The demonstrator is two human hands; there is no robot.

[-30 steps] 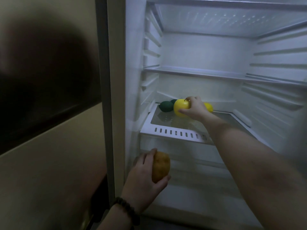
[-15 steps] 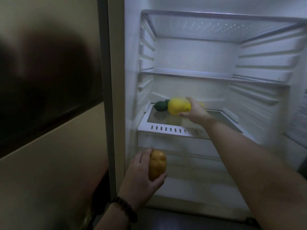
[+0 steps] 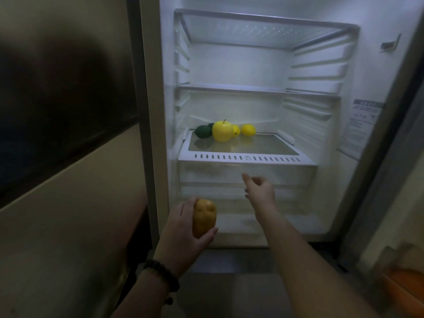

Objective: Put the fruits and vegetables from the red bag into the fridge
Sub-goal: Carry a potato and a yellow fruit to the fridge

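Now head view: my left hand [image 3: 183, 228] grips potato [image 3: 204, 218] low before fridge [image 3: 321, 115]. Right hand [image 3: 260, 191] empty, fingers loose, near drawer front. Apple [image 3: 222, 131], lemon [image 3: 248, 129], avocado [image 3: 203, 131] sit rear-left on shelf [image 3: 246, 157]. I judge best: lift potato over shelf lip, set flat beside lemon, clear of apple.

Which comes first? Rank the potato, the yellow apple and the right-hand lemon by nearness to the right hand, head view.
1. potato: in the left hand, just left of the right hand.
2. yellow apple: on the glass shelf, up-left.
3. right-hand lemon: farther back; close to the apple's rank.
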